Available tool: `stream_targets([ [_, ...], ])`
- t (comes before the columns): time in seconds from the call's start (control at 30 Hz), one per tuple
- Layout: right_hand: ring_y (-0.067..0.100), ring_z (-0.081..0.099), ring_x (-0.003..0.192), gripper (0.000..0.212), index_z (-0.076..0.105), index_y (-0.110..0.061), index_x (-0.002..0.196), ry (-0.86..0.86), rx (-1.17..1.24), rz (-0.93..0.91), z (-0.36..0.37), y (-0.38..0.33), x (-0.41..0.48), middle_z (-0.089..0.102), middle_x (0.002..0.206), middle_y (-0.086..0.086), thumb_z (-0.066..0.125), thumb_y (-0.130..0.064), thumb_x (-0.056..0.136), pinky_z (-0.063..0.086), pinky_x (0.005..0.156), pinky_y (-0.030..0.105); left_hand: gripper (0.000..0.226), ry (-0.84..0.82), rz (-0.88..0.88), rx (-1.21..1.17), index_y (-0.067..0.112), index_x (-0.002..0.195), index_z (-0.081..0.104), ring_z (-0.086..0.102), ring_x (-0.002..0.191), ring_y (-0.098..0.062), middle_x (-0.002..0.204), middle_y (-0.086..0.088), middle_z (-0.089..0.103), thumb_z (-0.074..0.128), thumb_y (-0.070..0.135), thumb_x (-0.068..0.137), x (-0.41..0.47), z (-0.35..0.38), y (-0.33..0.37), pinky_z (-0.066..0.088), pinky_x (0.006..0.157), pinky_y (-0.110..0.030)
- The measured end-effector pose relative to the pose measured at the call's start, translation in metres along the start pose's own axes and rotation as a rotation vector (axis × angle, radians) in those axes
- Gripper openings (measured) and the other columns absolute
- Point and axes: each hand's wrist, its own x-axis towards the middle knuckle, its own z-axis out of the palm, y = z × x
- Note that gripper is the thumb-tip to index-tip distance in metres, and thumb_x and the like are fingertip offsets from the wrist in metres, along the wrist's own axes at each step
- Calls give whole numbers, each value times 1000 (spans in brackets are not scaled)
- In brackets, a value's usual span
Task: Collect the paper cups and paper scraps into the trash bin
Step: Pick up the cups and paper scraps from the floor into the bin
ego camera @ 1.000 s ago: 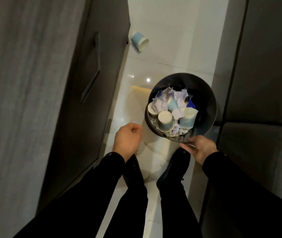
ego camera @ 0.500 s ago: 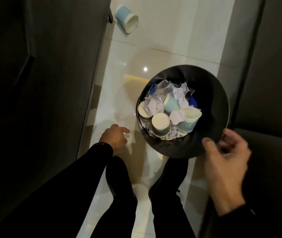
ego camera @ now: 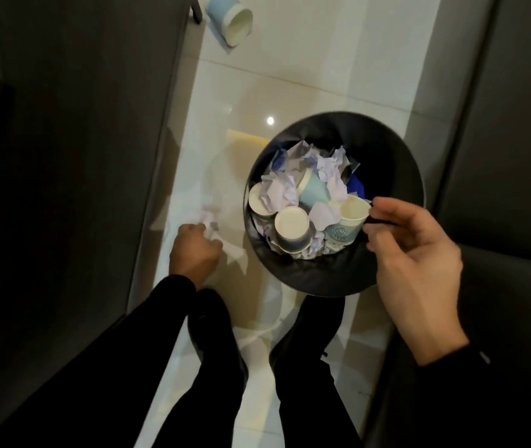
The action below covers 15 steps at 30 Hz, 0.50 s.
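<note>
Near side: your right hand (ego camera: 414,263) hovers over the near rim of the bin (ego camera: 322,282). Its fingers are loosely curled and hold nothing that shows, with the index tip just beside one of the binned cups (ego camera: 351,218). Your left hand (ego camera: 193,250) is down on the floor (ego camera: 290,76), fingers curled round a scrap (ego camera: 210,221) just left of the bin. The bin is packed with cups and crumpled paper (ego camera: 277,192), so I'd call it mostly done. Left to collect: that scrap and the loose cup (ego camera: 230,22), on its side well beyond. The floor is glossy white tile, a narrow aisle between cabinet (ego camera: 64,156) and dark seat (ego camera: 516,302). Light is dim.
</note>
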Motion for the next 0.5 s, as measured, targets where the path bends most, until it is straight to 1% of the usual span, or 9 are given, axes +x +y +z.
stream_targets([
  [0.03,-9,61,81,35,59,-41,92,40,-21,20,-4,-3,-4,65,99,-11,59,-6,85,46,69,2,41,131,0,-95,2,127,53,56,108,-30,133,-17,48,52,13,87,-14,-17,11,42,94,-27],
  [0.1,-4,56,93,37,58,-38,102,133,-72,96,-10,-6,-12,56,115,-3,59,-5,84,43,77,5,39,340,123,-242,8,125,55,57,92,-13,129,-6,50,51,16,87,-47,-49,38,39,76,-8],
  [0.17,5,49,103,46,52,-26,122,235,-96,272,-13,-5,-14,47,129,4,62,-6,82,38,86,17,36,384,323,-327,18,119,59,57,83,0,118,5,51,50,23,84,-84,-71,70,40,68,-2],
  [0.2,8,49,105,54,46,-21,131,255,-72,410,-12,-4,-13,46,132,7,64,-8,82,37,88,22,35,355,431,-328,18,116,61,59,85,-1,116,4,54,50,23,83,-99,-76,84,46,71,-6],
  [0.27,17,55,102,66,36,-16,139,195,69,719,-8,-2,-10,53,120,12,68,-13,80,43,88,31,33,228,603,-163,12,115,63,62,99,-17,119,-5,59,53,17,85,-115,-72,104,51,87,-26],
  [0.3,19,58,98,64,37,-15,137,136,159,840,-6,1,-8,57,112,12,68,-14,81,48,84,36,33,123,645,-41,12,118,62,59,109,-21,126,-6,57,53,16,86,-119,-67,112,45,95,-27],
  [0.33,21,60,93,58,42,-14,134,79,224,931,-3,6,-7,59,109,12,67,-15,81,52,76,36,34,16,675,69,13,120,60,53,118,-21,134,-5,52,52,17,87,-120,-62,117,38,100,-23],
  [0.43,27,60,81,33,52,-7,121,-24,348,1080,2,21,-3,62,98,14,57,-11,88,56,46,29,37,-175,664,190,14,124,57,44,128,-20,146,-3,41,49,16,88,-116,-56,123,30,102,-20],
  [0.5,34,60,86,31,50,4,121,-26,333,1069,2,25,-1,60,101,21,49,1,89,54,40,28,36,-143,614,163,15,123,58,47,126,-20,144,-2,43,49,17,88,-114,-64,126,30,101,-18],
])
